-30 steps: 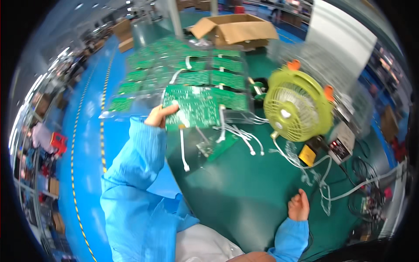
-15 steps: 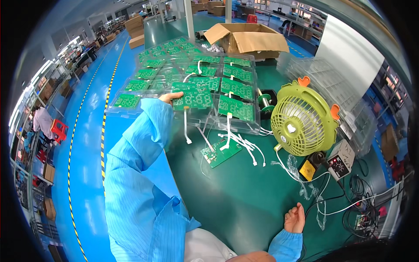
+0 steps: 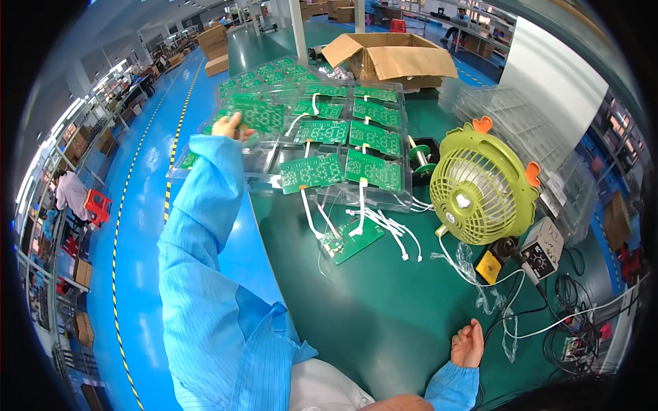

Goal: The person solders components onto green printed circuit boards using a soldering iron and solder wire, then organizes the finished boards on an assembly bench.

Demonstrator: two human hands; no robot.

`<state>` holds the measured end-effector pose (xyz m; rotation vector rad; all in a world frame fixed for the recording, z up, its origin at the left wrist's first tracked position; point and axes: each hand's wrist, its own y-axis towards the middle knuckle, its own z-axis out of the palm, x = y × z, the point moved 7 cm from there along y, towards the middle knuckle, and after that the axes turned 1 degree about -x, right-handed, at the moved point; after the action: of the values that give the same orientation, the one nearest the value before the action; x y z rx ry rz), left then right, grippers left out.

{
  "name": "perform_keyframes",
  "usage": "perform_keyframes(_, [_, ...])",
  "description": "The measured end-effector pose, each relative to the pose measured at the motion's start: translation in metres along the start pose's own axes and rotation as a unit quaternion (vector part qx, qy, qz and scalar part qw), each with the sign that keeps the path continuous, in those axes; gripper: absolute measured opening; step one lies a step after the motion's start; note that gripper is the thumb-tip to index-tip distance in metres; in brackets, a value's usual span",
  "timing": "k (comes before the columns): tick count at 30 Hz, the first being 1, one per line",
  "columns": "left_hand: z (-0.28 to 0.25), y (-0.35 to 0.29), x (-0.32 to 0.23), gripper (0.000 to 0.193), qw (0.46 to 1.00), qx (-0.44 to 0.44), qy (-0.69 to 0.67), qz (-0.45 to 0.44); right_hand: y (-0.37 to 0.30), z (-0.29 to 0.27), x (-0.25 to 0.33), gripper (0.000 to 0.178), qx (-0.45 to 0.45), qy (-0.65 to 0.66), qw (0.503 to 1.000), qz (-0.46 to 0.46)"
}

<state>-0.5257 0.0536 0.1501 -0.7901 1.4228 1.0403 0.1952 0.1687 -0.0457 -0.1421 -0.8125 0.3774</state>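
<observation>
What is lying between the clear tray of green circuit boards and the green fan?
In the head view, a spool with a green flange is between the clear tray and the green fan.

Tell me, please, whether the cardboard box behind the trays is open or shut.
Open: the cardboard box has its flaps spread outward, and its inner wall shows.

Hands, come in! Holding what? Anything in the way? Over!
Left hand: holding green circuit board at clear trays. Right hand: loosely curled, nothing visible in it. Green fan off right, seemingly not blocking.
</observation>
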Motion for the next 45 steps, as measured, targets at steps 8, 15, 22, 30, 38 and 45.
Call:
perform_keyframes(8, [-0.103, 0.059, 0.035, 0.024, 0.984, -0.012, 0.178, -0.03, 0.002, 0.003, -0.001, 0.023, 0.009, -0.008, 1.0, 0.001])
perform_keyframes(15, [-0.09, 0.006, 0.04, 0.025, 0.952, 0.012, 0.304, -0.04, 0.002, -0.001, -0.002, 0.023, 0.001, 0.003, 1.0, 0.0])
perform_keyframes(22, [0.049, -0.091, -0.012, 0.054, 0.754, 0.173, 0.514, 0.37, 0.0, 0.007, -0.002, 0.022, 0.004, -0.01, 1.0, 0.001])
perform_keyframes(30, [0.124, -0.15, 0.017, 0.048, 0.619, 0.434, 0.597, 0.269, 0.001, 0.009, -0.004, 0.023, -0.003, -0.012, 1.0, 0.002])
perform_keyframes(38, [0.121, -0.165, 0.001, 0.04, 0.61, 0.352, 0.568, 0.427, 0.0, 0.006, -0.005, 0.023, 0.003, -0.009, 1.0, 0.014])
perform_keyframes(45, [0.157, -0.298, 0.025, 0.056, 0.593, 0.535, 0.359, 0.484, 0.0, 0.008, -0.008, 0.024, -0.02, 0.032, 0.999, 0.017])
